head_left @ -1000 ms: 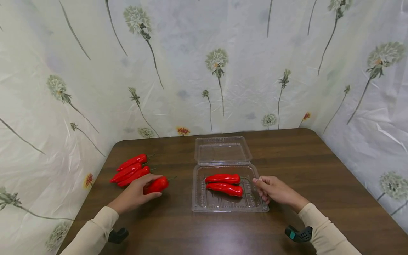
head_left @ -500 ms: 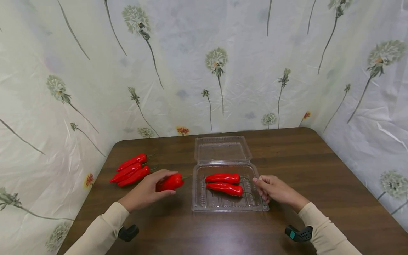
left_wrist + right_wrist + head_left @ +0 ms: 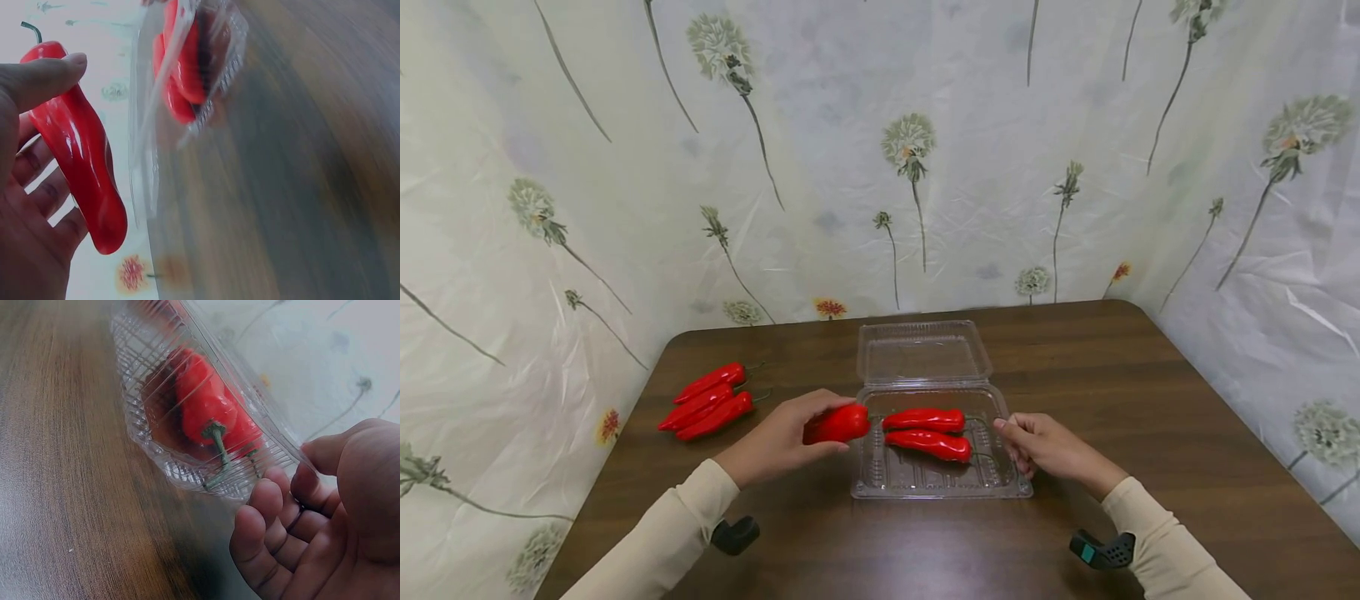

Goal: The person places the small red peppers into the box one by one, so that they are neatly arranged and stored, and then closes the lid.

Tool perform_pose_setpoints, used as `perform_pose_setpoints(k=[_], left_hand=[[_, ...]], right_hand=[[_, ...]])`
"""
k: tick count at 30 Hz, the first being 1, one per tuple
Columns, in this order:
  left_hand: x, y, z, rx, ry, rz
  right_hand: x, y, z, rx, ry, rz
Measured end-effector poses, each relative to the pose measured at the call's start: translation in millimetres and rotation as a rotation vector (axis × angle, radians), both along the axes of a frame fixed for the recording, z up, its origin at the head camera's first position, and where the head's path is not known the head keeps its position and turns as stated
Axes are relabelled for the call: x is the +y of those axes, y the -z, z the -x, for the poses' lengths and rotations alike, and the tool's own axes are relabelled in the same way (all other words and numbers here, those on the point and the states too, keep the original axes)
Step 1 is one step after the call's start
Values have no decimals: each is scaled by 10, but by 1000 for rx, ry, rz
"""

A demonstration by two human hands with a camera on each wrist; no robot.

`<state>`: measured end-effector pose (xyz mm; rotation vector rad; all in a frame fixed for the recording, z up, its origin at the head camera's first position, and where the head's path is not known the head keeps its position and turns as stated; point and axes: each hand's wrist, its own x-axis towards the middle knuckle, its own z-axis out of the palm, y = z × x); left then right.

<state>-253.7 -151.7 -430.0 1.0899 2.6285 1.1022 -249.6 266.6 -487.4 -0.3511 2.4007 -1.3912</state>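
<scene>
My left hand [image 3: 790, 437] holds a red chili pepper [image 3: 78, 150] between thumb and fingers, at the left rim of a clear plastic container [image 3: 917, 485]. The pepper's green stem [image 3: 32, 31] points up past the thumb in the left wrist view. Two red peppers [image 3: 928, 444] lie side by side in the container, stems to the right. With thumb and curled fingers, my right hand [image 3: 1045, 450] pinches the container's right rim. The hinged lid [image 3: 925, 354] lies open toward the back.
Three more red peppers [image 3: 711, 400] lie together at the left of the brown wooden table [image 3: 1075, 358]. A floral sheet [image 3: 820, 167] hangs behind the table and along its sides. Dark straps with devices [image 3: 1101, 550] sit at both wrists.
My left hand has carried the pepper rightward, from beside the three peppers to the container's left rim. The right hand has stayed on the container's right rim.
</scene>
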Motion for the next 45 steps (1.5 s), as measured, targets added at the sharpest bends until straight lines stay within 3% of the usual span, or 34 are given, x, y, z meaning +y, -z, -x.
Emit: perform_pose_setpoints(k=[14, 22, 33, 45], left_hand=[[711, -4, 72, 106, 118, 171], [1044, 119, 92, 146, 167, 290], [1283, 212, 51, 181, 187, 416], [1383, 261, 25, 209, 224, 434]], right_hand=[[15, 13, -17, 7, -3, 5], [-10, 12, -22, 20, -19, 30], [1, 9, -12, 24, -16, 10], [-1, -10, -16, 21, -8, -6]])
